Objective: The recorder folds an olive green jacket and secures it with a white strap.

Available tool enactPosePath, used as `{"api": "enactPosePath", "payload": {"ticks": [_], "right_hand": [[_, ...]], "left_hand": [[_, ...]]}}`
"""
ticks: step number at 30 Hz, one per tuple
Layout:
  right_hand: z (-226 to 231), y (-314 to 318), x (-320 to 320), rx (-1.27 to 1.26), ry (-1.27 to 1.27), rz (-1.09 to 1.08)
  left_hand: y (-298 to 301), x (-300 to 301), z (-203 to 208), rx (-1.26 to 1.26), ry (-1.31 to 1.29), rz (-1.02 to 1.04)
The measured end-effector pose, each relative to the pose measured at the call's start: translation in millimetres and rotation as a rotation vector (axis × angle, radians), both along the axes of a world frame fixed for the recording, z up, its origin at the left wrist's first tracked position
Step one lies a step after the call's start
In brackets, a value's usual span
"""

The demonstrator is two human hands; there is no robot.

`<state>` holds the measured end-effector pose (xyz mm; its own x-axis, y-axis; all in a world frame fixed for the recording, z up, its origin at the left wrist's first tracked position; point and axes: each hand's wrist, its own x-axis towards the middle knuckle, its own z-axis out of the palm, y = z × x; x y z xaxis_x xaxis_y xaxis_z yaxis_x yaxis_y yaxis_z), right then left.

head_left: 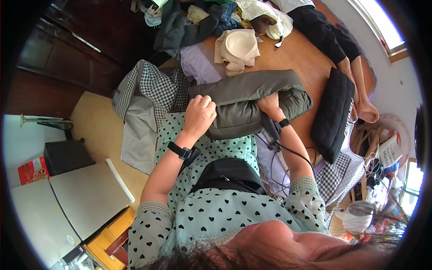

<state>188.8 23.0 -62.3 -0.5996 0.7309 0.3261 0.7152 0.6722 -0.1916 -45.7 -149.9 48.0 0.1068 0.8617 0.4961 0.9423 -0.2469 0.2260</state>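
Note:
A dark olive padded garment [245, 119], quilted and folded over into a thick bundle, lies across my lap and the bed edge. My left hand [201, 116] is closed on its left end, fingers curled over the edge. At the right part of the bundle, my right hand [269, 103] grips inside the fold; the overlapping layer partly hides its fingers. Just beyond the bundle lies a beige cloth item [237, 48] with a rounded, cup-like shape. Dark bands circle both my wrists, and a black cable runs along my right forearm.
A clothes pile [193, 22] covers the bed's far side. A person's bare leg [357, 81] stretches along the right, beside a black cushion [333, 114]. Houndstooth fabric [164, 85] hangs at the left. A grey fridge [90, 198] stands lower left.

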Motion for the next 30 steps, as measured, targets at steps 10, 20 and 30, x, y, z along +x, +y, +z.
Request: {"api": "enactPosePath", "payload": {"ticks": [10, 20, 30], "right_hand": [[-15.1, 9.7, 7.7, -0.056, 0.035, -0.020], [42.5, -24.3, -5.0, -0.058, 0.032, -0.013], [76.4, -72.7, -55.7, -0.385, -0.032, 0.418]], "left_hand": [[-32.2, 4.7, -25.7, -0.139, 0.035, -0.352], [-36.3, -0.6, -35.8, -0.078, -0.153, 0.118], [-42.5, -7.2, -40.5, -0.268, -0.156, 0.238]]}}
